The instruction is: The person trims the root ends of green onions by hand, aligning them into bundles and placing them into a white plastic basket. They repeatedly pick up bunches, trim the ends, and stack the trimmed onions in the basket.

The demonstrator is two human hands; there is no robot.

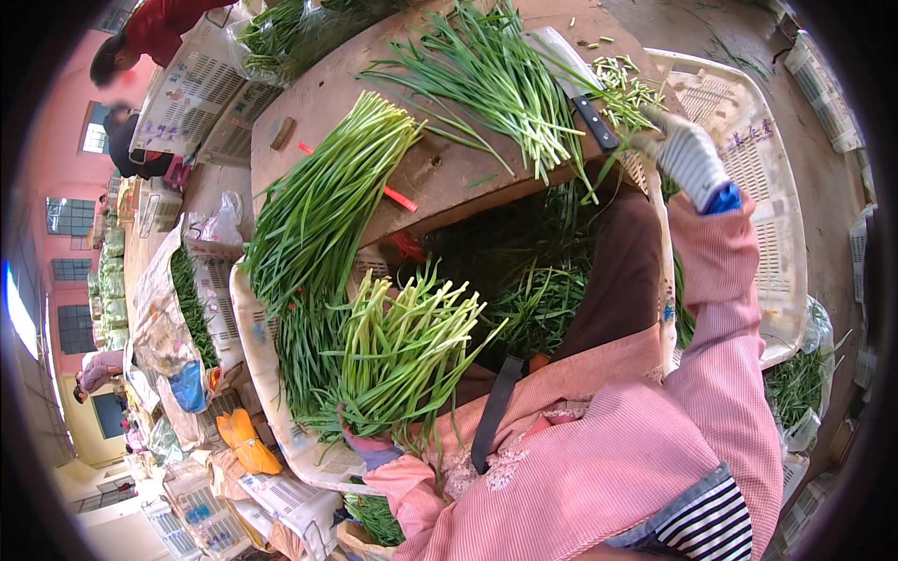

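Observation:
My left hand, in a purple glove and partly hidden by leaves, is closed around a bunch of garlic chives whose pale stem ends point away from me. My right hand, in a whitish knit glove, is blurred over a pile of cut stem ends at the board's right edge. Its fingers seem to hold nothing. Left of it a cleaver with a black handle lies on the wooden board. Beside the cleaver rests a loose heap of chives; another bundle lies over a red strip.
A white plastic crate holding chives stands at my left, and another crate at my right. A wooden block sits on the board. Leaves fill the dark space before my lap. Other people are farther off at the upper left.

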